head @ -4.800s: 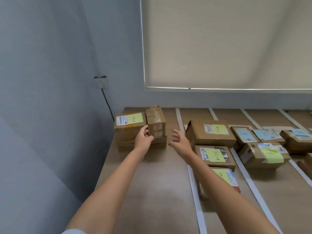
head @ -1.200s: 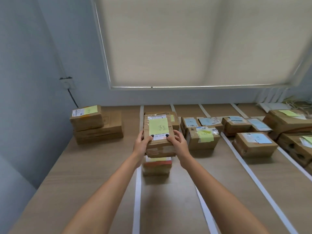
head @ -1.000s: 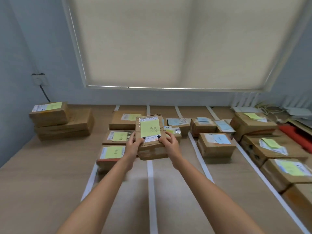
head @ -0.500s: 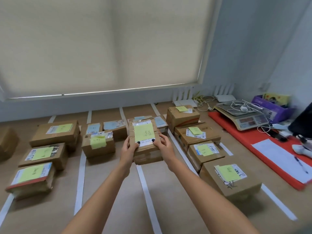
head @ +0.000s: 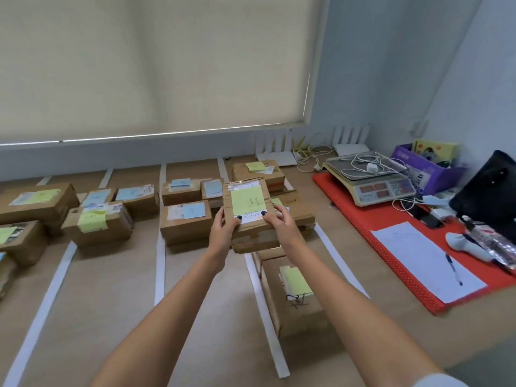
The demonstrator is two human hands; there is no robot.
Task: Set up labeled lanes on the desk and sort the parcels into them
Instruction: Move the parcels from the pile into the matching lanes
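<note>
Both bare forearms stretched forward from the lower edge of the view, converging toward the middle of the desk (head: 111,289). Left hand (head: 223,229) clasping the near left corner of a cardboard parcel (head: 248,219), thumb curled over onto the top face, dark-painted nail at the edge of the white address label (head: 252,216); right hand (head: 280,223) gripping the near right corner the same way, thumb likewise on top. Parcel raised between the two hands, clear of the desk and tilted so its top face shows — yellow sticky note (head: 247,202) with handwriting stuck across that face, script too small to read. Below and nearer, just right of the arms, a large brown box (head: 296,303) in the rightmost lane, carrying its own yellow note. White tape strips (head: 160,261) running front to back, marking lanes. Farther left, more boxes with yellow or blue notes, among them a box with a blue note (head: 185,222) just beside the left hand. Off to the right, a red mat (head: 363,219) bearing a white sheet (head: 424,261), a pen (head: 452,268) and a weighing scale (head: 371,180) — cables heaped on its pan. Beyond, a drawn beige roller blind (head: 153,65)
</note>
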